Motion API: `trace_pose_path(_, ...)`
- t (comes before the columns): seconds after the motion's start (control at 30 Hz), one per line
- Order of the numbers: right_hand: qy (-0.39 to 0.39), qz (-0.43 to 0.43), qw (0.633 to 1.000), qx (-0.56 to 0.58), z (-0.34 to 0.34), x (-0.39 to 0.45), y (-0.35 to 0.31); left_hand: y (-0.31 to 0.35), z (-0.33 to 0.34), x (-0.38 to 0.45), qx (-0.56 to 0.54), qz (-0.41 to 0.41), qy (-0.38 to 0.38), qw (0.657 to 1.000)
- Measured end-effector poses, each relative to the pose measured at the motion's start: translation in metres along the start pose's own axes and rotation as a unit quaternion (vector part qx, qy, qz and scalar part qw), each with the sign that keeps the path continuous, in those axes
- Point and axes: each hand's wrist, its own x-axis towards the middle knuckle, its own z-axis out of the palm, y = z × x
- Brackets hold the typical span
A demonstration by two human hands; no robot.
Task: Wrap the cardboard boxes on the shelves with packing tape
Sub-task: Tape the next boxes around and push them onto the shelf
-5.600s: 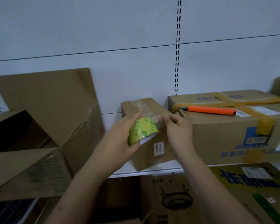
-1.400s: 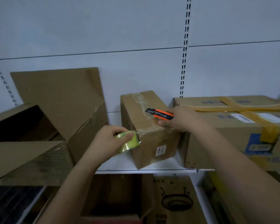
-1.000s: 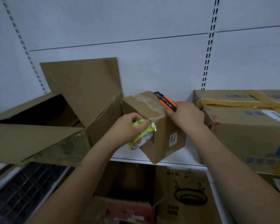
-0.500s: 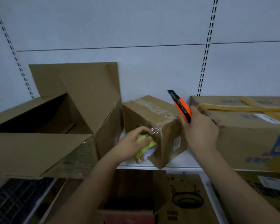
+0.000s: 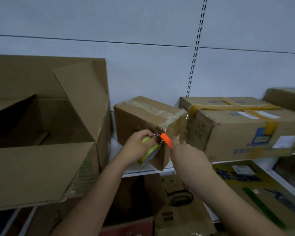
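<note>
Small brown cardboard box (image 5: 143,116) sits on the white shelf (image 5: 143,171), turned corner-forward, between a large open cardboard box (image 5: 46,133) on the left and a long brown carton crossed with yellow tape (image 5: 245,126) on the right; clear tape runs along its top and down over the near corner.

Left hand (image 5: 136,147) grips a yellow-green roll of clear packing tape (image 5: 149,150), fingers curled round it; roll held against the box's left face, near the front corner; a short glinting stretch of tape runs from the roll to the box edge.

Right hand (image 5: 186,152) is closed round an orange utility knife (image 5: 166,140); knife tip meets the tape span just beside the roll; blade itself too small and blurred to make out.

Hands close together, not touching.

More printed cartons (image 5: 245,181) stand on the level below the shelf.
</note>
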Motion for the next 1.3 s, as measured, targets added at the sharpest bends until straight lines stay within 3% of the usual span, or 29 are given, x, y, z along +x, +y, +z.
trace_pose_path(0.17,-0.046,0.058,0.997,0.006,0.004,-0.01,0.006,0.007,-0.001,0.009,0.022,-0.001,-0.009,1.0)
trace_pose_path(0.3,-0.129,0.12,0.984,0.026,0.0,-0.028,0.021,-0.005,-0.002,0.007,0.052,-0.053,0.017,0.997)
trace_pose_path(0.37,-0.088,0.11,0.989,0.045,0.0,-0.04,0.028,-0.013,-0.002,-0.001,0.013,-0.082,0.013,0.996)
trace_pose_path(0.43,0.0,0.058,0.994,0.09,-0.002,-0.048,0.026,-0.014,-0.001,-0.009,-0.027,-0.098,0.009,0.995)
trace_pose_path(0.53,0.121,0.008,0.974,0.189,-0.003,-0.038,0.016,-0.007,0.004,-0.019,-0.066,-0.108,0.041,0.991)
trace_pose_path(0.7,0.243,0.042,0.939,0.24,0.002,0.021,0.009,-0.005,0.003,-0.035,-0.088,-0.088,0.101,0.987)
trace_pose_path(0.9,0.259,0.044,0.912,0.313,0.014,0.062,0.004,-0.003,-0.006,-0.044,-0.101,-0.047,0.191,0.975)
trace_pose_path(1.03,0.234,0.014,0.927,0.293,0.026,0.063,0.019,0.01,-0.016,-0.042,-0.153,-0.025,0.209,0.965)
trace_pose_path(1.2,0.227,0.12,0.922,0.289,0.047,0.064,0.061,0.025,-0.015,-0.042,-0.206,-0.027,0.231,0.951)
trace_pose_path(1.3,0.268,0.13,0.883,0.363,0.048,0.065,0.063,0.028,-0.018,-0.032,-0.202,0.011,0.244,0.948)
